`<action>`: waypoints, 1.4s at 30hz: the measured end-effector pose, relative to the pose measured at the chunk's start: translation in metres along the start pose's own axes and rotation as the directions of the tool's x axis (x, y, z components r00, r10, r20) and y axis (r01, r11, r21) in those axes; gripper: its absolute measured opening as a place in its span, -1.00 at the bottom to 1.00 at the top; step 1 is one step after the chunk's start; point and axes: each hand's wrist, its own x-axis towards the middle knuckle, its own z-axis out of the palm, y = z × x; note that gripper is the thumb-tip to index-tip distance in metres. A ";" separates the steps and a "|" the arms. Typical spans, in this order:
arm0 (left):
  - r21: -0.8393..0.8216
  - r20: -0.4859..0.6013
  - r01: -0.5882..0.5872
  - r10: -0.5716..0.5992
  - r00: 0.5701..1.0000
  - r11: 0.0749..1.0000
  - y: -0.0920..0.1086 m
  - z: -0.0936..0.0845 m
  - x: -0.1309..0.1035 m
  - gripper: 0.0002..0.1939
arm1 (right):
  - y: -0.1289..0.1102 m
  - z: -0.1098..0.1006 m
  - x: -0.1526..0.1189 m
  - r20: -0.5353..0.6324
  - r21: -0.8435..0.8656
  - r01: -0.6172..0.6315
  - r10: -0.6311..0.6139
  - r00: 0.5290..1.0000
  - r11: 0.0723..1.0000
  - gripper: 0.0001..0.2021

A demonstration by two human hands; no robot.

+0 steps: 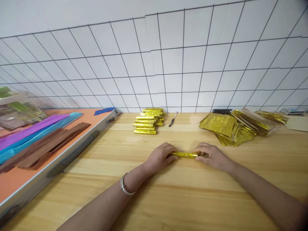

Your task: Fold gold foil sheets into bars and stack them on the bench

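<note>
Hands (161,158): both pinched closed on gold roll (185,155) | roll: between them, one end each

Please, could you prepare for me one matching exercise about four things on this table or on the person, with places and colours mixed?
1. pen
2. bracelet
3. brown strips
4. single gold roll

A. on the orange surface
B. between left hand and right hand
C. silver-coloured
D. near wall, right of stacked rolls

Pairs: 1-D, 2-C, 3-A, 4-B
</note>
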 end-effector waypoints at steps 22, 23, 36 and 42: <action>0.049 0.164 -0.196 0.186 0.969 0.979 0.011 0.002 -0.001 -0.72 | -0.018 0.010 -0.004 0.008 -0.132 0.197 -0.198 0.980 0.971 -0.60; 0.019 0.131 -0.189 0.185 0.974 0.982 0.011 0.001 -0.001 -0.73 | -0.020 0.010 -0.004 0.003 -0.119 0.187 -0.188 0.982 0.975 -0.61; -0.185 -0.015 -0.034 0.032 0.999 0.982 0.025 0.011 -0.008 -0.72 | -0.061 0.017 -0.007 -0.188 0.138 0.114 -0.087 0.978 0.984 -0.74; -0.179 -0.030 -0.004 -0.001 1.000 0.984 0.026 0.010 -0.007 -0.75 | -0.069 0.016 -0.008 -0.202 0.145 0.159 -0.128 0.971 0.977 -0.73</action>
